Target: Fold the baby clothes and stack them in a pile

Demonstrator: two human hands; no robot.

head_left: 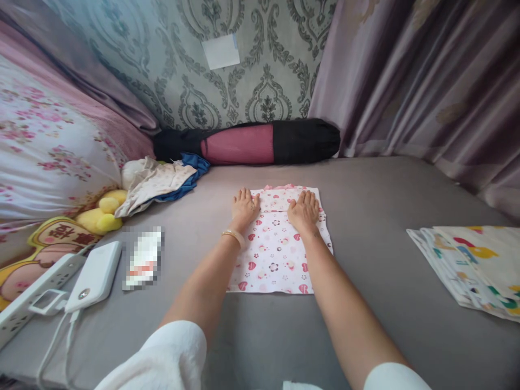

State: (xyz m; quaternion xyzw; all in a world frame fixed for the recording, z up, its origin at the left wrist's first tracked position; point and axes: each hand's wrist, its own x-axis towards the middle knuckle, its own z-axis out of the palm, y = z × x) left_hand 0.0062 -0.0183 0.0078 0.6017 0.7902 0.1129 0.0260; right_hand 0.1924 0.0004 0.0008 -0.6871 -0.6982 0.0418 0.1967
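A white cloth (274,254) printed with pink hearts and flowers lies flat on the grey surface in front of me. Its far end is folded over, with a crease running across and a bit of pink trim showing at the back edge. My left hand (245,207) rests flat on the far left corner, fingers stretched forward. On the far right part of the cloth, my right hand (304,210) presses down with its palm and fingers spread. Neither hand grips anything. A pale bangle (233,236) circles my left wrist.
Folded patterned cloths (479,265) lie at the right. To the left are a white power bank (94,276) with cables, a power strip (38,295), a yellow plush toy (103,212) and a crumpled cloth pile (162,181). A black and pink roll (244,143) lies along the wall.
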